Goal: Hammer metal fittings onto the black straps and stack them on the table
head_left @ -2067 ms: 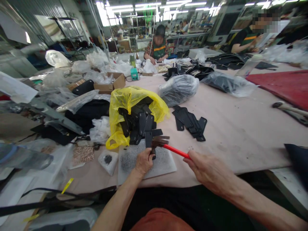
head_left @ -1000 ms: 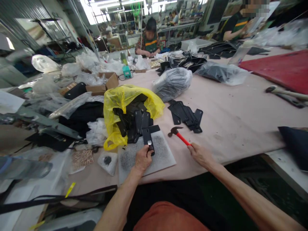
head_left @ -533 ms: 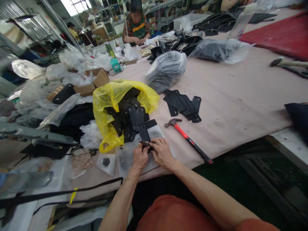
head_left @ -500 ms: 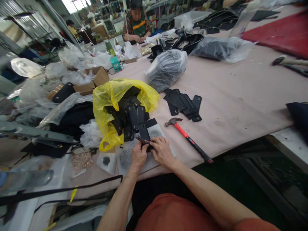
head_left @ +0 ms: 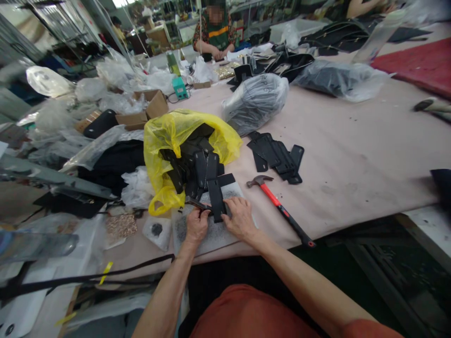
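My left hand (head_left: 197, 225) is closed, thumb against fingers, on a slim dark piece (head_left: 198, 203) that points up and left; its exact kind is hard to make out. My right hand (head_left: 240, 218) has its fingers curled at the right edge of a black flat strip with slots (head_left: 216, 199), thumb and fingertips pinching it. That strip lies lengthwise over a speckled pale slab (head_left: 230, 190). Just beyond, more black flat pieces (head_left: 201, 168) spill from a yellow plastic bag (head_left: 158, 136).
A claw hammer (head_left: 282, 209) with a red and black handle lies to the right. Behind it is a pile of black pieces (head_left: 278, 155). A stuffed clear bag (head_left: 257, 101) sits farther back. Small copper-coloured parts (head_left: 121, 225) are at left. A person (head_left: 215, 37) works across the table.
My hands have drawn apart; they were together over a dark piece. The left moved left with the slim dark piece, and the black strip now shows between them. The view shifted slightly.
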Demonstrator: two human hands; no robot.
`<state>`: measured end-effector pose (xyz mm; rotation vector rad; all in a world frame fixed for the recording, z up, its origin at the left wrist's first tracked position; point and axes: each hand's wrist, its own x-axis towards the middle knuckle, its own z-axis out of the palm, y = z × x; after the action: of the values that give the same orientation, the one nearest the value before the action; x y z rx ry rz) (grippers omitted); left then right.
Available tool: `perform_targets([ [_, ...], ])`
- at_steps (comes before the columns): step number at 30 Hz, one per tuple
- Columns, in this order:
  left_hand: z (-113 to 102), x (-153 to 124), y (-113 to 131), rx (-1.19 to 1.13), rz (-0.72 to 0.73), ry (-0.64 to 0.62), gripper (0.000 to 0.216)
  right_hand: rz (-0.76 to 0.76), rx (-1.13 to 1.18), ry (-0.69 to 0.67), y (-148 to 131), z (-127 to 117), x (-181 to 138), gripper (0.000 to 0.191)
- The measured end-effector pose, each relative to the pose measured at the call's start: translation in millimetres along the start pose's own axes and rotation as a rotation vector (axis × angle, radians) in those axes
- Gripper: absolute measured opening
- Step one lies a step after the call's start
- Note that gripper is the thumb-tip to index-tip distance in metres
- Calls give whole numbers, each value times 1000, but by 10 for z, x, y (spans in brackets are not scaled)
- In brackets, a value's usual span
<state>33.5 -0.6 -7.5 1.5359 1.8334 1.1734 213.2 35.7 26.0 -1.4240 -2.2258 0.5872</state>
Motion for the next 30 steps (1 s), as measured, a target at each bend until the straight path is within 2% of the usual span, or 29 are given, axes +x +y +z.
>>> perform_targets([
  [4,-15,7,0,-1,25,-4,19,-8,-117,-87,-90,-61,165,33],
  [7,-14,-3,-6,-7,43,-8,19,-47,-159,-178,-111,-67,126,23],
  [9,-6,-10,-11,-2,39,-9,20,-46,-159,-205,-100,-45,50,23],
  [13,2,-9,-5,-5,31,-23,20,-15,-123,-178,-67,21,-33,27],
  [22,15,-13,-20,20,44,-12,20,19,-71,-150,-24,116,34,8],
  [30,41,-39,14,142,45,-34,18,-30,207,-137,102,77,19,7],
])
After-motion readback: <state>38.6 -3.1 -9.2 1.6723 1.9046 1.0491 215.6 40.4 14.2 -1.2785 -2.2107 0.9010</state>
